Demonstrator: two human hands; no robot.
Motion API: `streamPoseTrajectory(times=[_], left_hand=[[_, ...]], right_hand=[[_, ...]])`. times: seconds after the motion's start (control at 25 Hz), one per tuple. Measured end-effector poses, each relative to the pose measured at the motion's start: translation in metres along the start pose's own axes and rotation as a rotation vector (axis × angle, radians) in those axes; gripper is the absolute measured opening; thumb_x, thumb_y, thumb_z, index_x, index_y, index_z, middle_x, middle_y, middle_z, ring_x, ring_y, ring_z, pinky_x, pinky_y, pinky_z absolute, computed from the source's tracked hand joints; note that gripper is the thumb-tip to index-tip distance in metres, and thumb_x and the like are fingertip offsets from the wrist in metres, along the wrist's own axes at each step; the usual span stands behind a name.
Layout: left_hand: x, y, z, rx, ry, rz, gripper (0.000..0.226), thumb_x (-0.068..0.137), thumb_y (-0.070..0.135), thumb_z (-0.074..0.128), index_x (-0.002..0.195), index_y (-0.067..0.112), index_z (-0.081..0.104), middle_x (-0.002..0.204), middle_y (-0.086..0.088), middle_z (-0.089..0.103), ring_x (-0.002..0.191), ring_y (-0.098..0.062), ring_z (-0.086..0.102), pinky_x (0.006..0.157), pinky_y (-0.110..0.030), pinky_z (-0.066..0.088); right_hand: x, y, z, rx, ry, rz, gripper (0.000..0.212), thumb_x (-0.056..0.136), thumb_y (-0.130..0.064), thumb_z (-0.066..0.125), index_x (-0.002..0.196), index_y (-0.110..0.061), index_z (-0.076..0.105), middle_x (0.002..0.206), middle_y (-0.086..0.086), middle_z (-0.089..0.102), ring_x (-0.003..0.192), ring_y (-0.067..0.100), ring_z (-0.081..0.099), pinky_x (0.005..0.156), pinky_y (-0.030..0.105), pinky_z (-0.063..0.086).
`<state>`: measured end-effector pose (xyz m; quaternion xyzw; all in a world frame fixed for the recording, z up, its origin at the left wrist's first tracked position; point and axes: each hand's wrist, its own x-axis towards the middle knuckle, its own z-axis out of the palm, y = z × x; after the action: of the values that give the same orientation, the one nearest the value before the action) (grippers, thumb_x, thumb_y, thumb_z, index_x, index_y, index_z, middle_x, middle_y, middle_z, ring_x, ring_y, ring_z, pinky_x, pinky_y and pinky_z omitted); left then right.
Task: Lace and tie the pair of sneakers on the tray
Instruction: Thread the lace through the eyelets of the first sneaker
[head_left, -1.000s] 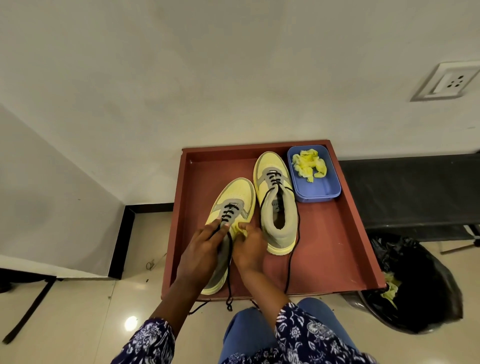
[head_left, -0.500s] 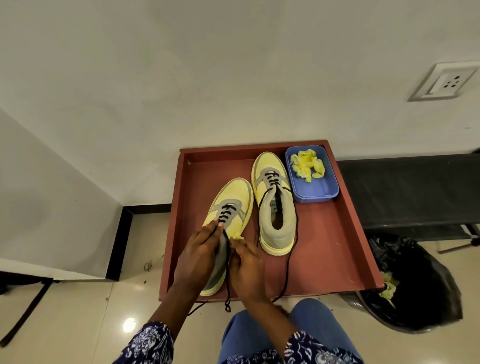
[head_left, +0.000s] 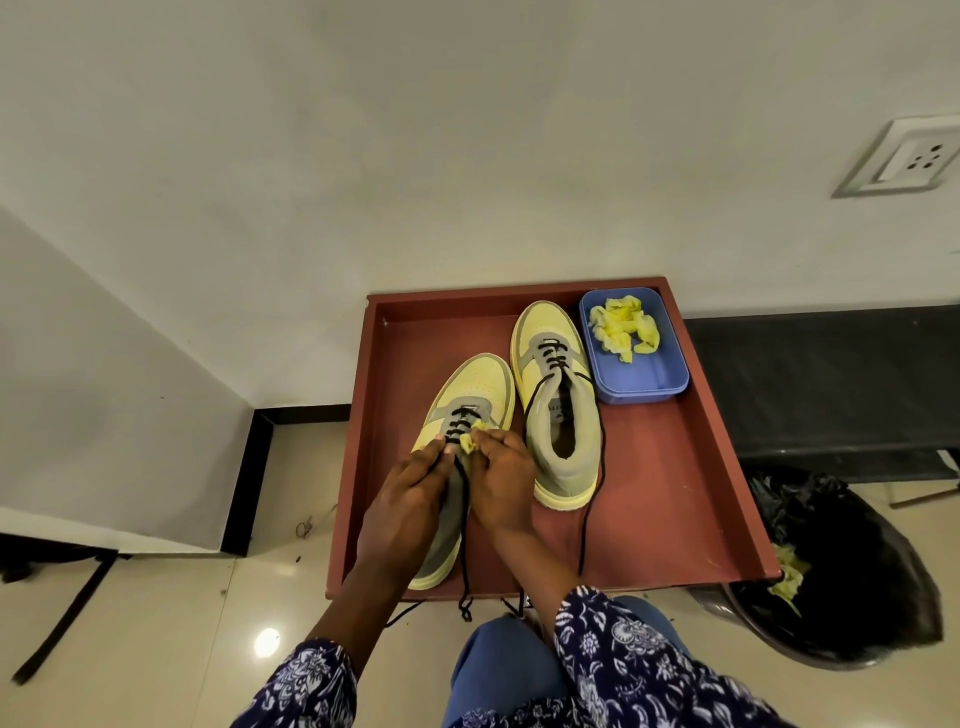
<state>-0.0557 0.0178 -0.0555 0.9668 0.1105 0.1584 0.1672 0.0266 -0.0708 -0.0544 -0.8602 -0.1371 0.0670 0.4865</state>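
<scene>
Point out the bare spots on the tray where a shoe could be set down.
Bare floor on the tray: the far left corner beyond the left sneaker, and the near right, between the right sneaker, the blue box and the rim. Crowded where both hands meet.

Navy floral sleeves, blue trousers

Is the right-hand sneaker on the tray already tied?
No: the right-hand sneaker is laced only through its front eyelets, and its black lace trails loose across the tray with no knot.
</scene>
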Motion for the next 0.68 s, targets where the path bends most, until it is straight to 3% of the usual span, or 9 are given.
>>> streamPoseTrajectory(times=[0.08, 0.2, 0.32, 0.44, 0.52, 0.6, 0.68], left_hand=[[-0.002, -0.002, 0.001, -0.001, -0.009, 0.011, 0.058, 0.1, 0.04, 0.019, 0.114, 0.007, 0.064, 0.119, -0.01, 0.064, 0.11, -0.013, 0.049, 0.089, -0.022, 0.049], [-0.003, -0.001, -0.003, 0.041, -0.025, 0.04, 0.036, 0.088, 0.024, 0.048, 0.114, 0.006, 0.064, 0.12, -0.012, 0.064, 0.104, -0.024, 0.063, 0.078, -0.028, 0.056], [-0.003, -0.002, -0.003, 0.031, -0.036, 0.017, 0.048, 0.072, 0.005, 0.075, 0.118, 0.005, 0.062, 0.123, -0.014, 0.062, 0.103, -0.031, 0.064, 0.072, -0.036, 0.058], [-0.003, -0.002, -0.001, 0.049, 0.009, 0.028, 0.037, 0.081, 0.015, 0.061, 0.116, 0.006, 0.063, 0.122, -0.013, 0.063, 0.103, -0.029, 0.065, 0.073, -0.035, 0.058], [-0.002, 0.0, -0.001, 0.013, 0.017, 0.02, 0.041, 0.085, 0.025, 0.043, 0.114, 0.005, 0.065, 0.119, -0.013, 0.064, 0.102, -0.028, 0.065, 0.077, -0.035, 0.057], [-0.002, -0.001, 0.003, -0.014, 0.017, 0.017, 0.044, 0.084, 0.025, 0.039, 0.113, 0.004, 0.065, 0.118, -0.014, 0.064, 0.101, -0.029, 0.065, 0.077, -0.04, 0.058], [-0.001, -0.002, 0.004, -0.055, -0.001, -0.004, 0.044, 0.084, 0.023, 0.039, 0.113, 0.001, 0.064, 0.119, -0.017, 0.063, 0.101, -0.031, 0.065, 0.075, -0.044, 0.059]], right_hand=[[-0.008, 0.0, 0.001, -0.004, 0.001, -0.051, 0.03, 0.083, -0.007, 0.05, 0.106, -0.003, 0.069, 0.101, 0.016, 0.066, 0.096, 0.029, 0.062, 0.091, 0.027, 0.047], [-0.03, 0.003, -0.004, 0.03, 0.003, -0.142, 0.029, 0.083, -0.01, 0.048, 0.101, -0.006, 0.07, 0.099, 0.01, 0.066, 0.093, 0.018, 0.061, 0.086, 0.012, 0.044], [-0.041, 0.008, -0.009, 0.023, -0.041, -0.18, 0.03, 0.085, -0.014, 0.046, 0.103, -0.006, 0.069, 0.101, 0.008, 0.065, 0.094, 0.011, 0.057, 0.089, 0.005, 0.038], [-0.032, 0.01, -0.011, -0.027, -0.082, -0.235, 0.026, 0.084, -0.007, 0.051, 0.101, -0.003, 0.069, 0.098, 0.012, 0.065, 0.09, 0.017, 0.061, 0.087, 0.008, 0.04], [-0.016, 0.006, -0.013, -0.038, -0.093, -0.222, 0.028, 0.085, -0.01, 0.048, 0.097, 0.001, 0.07, 0.094, 0.016, 0.066, 0.086, 0.017, 0.061, 0.084, 0.004, 0.036], [0.002, 0.001, -0.015, -0.064, -0.125, -0.168, 0.026, 0.085, -0.006, 0.048, 0.096, 0.004, 0.069, 0.096, 0.02, 0.065, 0.086, 0.02, 0.062, 0.081, 0.003, 0.037], [0.017, 0.001, -0.011, -0.141, -0.122, -0.163, 0.026, 0.079, 0.002, 0.051, 0.097, 0.005, 0.069, 0.097, 0.023, 0.065, 0.091, 0.031, 0.064, 0.084, 0.019, 0.045]])
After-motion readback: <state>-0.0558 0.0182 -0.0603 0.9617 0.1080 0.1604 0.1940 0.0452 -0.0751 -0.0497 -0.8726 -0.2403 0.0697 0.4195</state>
